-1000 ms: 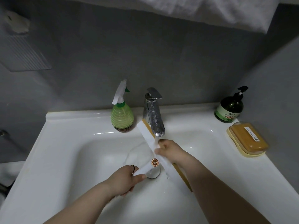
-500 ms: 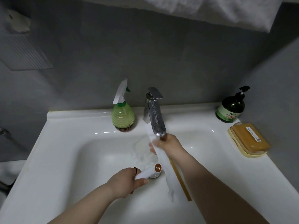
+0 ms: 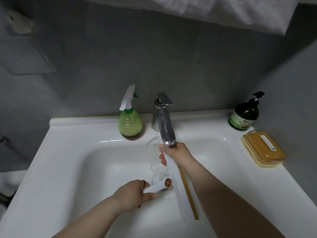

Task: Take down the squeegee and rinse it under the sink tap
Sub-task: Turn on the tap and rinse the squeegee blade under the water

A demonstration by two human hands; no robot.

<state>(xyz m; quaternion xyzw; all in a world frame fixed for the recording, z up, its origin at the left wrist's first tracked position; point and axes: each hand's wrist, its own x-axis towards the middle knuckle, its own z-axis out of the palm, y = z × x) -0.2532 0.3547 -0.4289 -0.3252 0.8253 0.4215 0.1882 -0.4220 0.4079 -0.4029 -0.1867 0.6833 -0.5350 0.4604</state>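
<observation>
The white squeegee [image 3: 178, 189] with a tan strip along its blade is held over the white sink basin [image 3: 72, 169]. My left hand [image 3: 135, 194] grips its short white handle, which ends in a copper ring. My right hand [image 3: 178, 152] is closed around the far end of the blade, right under the spout of the chrome tap [image 3: 164, 124]. Water runs from the spout onto the blade and my fingers and splashes in the basin. The blade lies nearly lengthwise, pointing from the tap toward me.
A green spray bottle [image 3: 130, 122] stands left of the tap. A dark pump bottle [image 3: 243, 117] and a yellow soap box [image 3: 264, 148] sit on the right rim. A white towel [image 3: 223, 11] hangs above. A grey shelf [image 3: 22, 55] is on the left wall.
My right hand has slid up the blade to its far end under the spout. The squeegee has swung from diagonal to nearly lengthwise, and my left hand with the handle has moved down and toward me.
</observation>
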